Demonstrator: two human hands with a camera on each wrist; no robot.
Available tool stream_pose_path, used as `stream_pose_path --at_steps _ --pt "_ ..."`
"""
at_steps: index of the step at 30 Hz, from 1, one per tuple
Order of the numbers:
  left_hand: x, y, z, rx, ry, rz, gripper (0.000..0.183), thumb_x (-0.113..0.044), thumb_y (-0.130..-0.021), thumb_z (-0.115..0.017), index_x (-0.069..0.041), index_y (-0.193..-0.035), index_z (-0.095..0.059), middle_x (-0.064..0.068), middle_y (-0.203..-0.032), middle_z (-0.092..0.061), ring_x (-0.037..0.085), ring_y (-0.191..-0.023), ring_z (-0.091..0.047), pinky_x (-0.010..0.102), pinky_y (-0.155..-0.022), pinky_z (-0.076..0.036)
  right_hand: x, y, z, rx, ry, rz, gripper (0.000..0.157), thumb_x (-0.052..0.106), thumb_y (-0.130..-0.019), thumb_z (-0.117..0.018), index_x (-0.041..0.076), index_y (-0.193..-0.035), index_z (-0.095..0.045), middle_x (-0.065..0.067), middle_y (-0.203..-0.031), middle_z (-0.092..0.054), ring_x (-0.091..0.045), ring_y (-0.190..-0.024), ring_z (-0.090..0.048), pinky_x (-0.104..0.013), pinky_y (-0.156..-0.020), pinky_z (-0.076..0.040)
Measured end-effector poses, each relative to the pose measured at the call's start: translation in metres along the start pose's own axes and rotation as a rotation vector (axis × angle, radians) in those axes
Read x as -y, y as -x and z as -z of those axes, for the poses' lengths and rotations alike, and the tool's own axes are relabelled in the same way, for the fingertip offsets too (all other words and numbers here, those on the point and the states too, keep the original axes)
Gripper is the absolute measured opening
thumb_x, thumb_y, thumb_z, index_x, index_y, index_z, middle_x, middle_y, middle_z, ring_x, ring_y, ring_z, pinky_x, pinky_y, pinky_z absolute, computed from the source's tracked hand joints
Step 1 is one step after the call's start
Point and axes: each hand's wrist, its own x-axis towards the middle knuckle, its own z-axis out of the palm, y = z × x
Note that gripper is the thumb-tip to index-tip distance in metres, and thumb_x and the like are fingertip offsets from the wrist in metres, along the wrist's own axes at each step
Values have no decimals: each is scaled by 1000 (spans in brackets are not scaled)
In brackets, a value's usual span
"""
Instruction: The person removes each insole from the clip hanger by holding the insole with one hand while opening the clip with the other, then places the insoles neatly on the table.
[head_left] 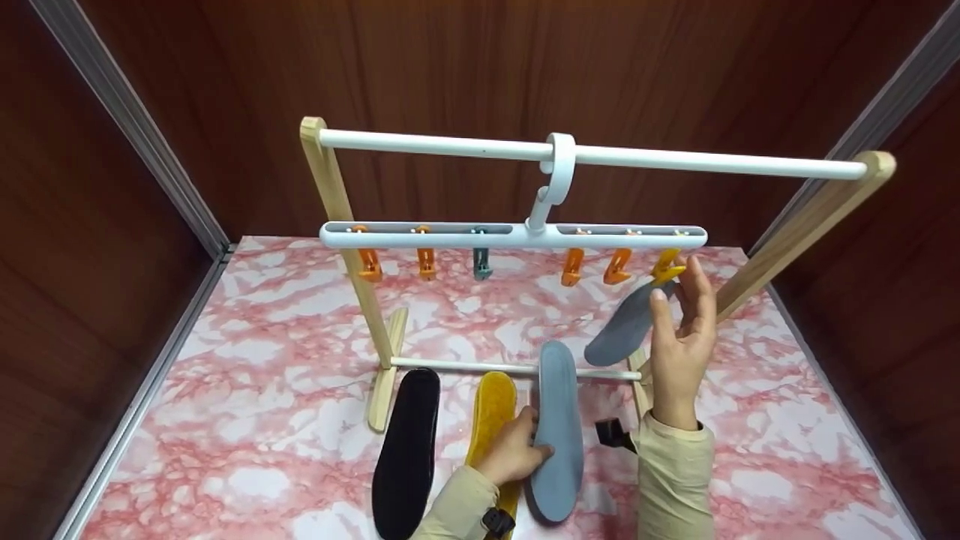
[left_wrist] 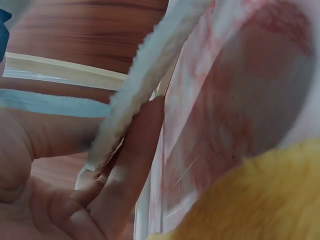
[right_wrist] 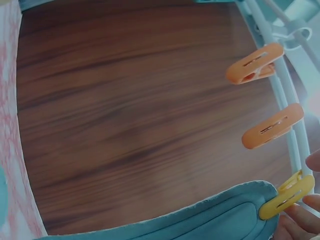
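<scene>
My left hand (head_left: pixel 510 452) holds a grey insole (head_left: pixel 559 427) by its left edge, thumb on top and fingers beneath. In the left wrist view, this insole (left_wrist: pixel 142 75) shows a fleecy pale side. At the rack's right end, a second grey insole (head_left: pixel 624 326) hangs tilted from a yellow clip (head_left: pixel 666 266). Around that clip my right hand (head_left: pixel 684 349) is raised, its thumb and fingers spread apart. The right wrist view shows the yellow clip (right_wrist: pixel 287 196) biting the insole's end (right_wrist: pixel 250 200), fingertips close beside it.
A white clip hanger (head_left: pixel 450 236) hangs by its hook from a wood-and-white rack (head_left: pixel 450 145). Several orange clips (head_left: pixel 573 266) and a dark green clip (head_left: pixel 481 264) dangle from it. A black insole (head_left: pixel 407 450) and a yellow insole (head_left: pixel 493 405) lie on the marbled surface (head_left: pixel 247 442).
</scene>
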Motion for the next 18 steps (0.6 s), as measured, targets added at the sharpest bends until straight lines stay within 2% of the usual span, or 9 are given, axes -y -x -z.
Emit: stream_pose_path --at_steps 4,9,18 --pt "0 2 -7 17 -8 25 33 0 -79 -70 0 -105 -49 15 -96 -64 26 -89 -64 35 -78 -54 0 -1 3 1 42 -22 51 -3 -89 -60 -2 -138 -46 -10 -137 -51 -20 -127 -47 -36 -112 -31" --pt "-1 5 -12 56 -1 76 33 0 -76 -73 -2 -100 -50 14 -89 -67 22 -81 -64 30 -71 -53 -1 -3 3 6 48 -27 50 -3 -89 -60 -1 -137 -48 -8 -133 -54 -23 -128 -47 -37 -113 -29" --pt "-1 4 -18 116 -6 118 34 -1 -75 -75 -3 -98 -50 13 -87 -67 20 -80 -62 30 -71 -53 -2 -4 2 3 71 -41 45 -2 -89 -61 -1 -133 -52 -7 -131 -54 -19 -126 -48 -35 -113 -30"
